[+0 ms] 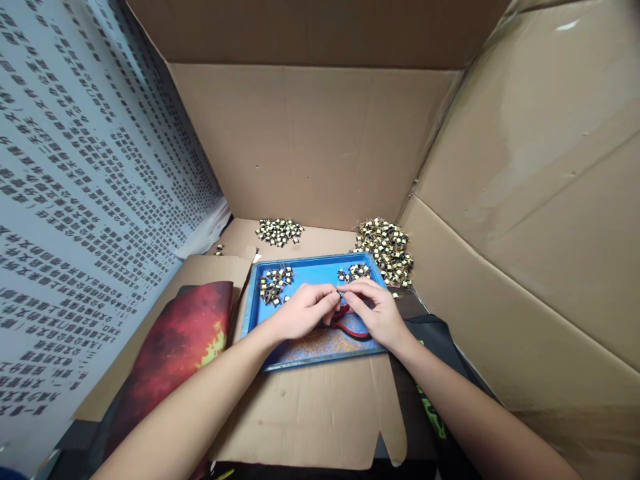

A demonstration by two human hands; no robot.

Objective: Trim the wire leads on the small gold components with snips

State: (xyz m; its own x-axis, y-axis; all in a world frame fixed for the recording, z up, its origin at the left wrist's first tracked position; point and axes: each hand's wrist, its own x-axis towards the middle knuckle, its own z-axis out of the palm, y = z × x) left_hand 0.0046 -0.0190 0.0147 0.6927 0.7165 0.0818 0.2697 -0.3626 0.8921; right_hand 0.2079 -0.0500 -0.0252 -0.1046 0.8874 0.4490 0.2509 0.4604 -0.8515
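Observation:
Over the blue tray [320, 264], my left hand [309, 310] and my right hand [376, 310] meet fingertip to fingertip. Between them is a small dark wire-wound coil [341, 294], mostly covered by the fingers. My left hand is closed in a pinch on it. The right thumb and index finger are pinched together at the same coil; whether they grip its body or a wire is hidden. Red-and-black-handled pliers [356, 333] lie in the tray beneath my hands, partly covered. Small black-and-yellow coils sit in the tray in a left group [274, 285] and a right group [356, 271].
Behind the tray are a coil pile [280, 231] and a larger heap [387, 250] to the right. Copper-coloured scraps [320, 343] litter the tray's near side. Cardboard walls [310, 133] enclose the back and right. A red patterned mat [185, 333] lies left.

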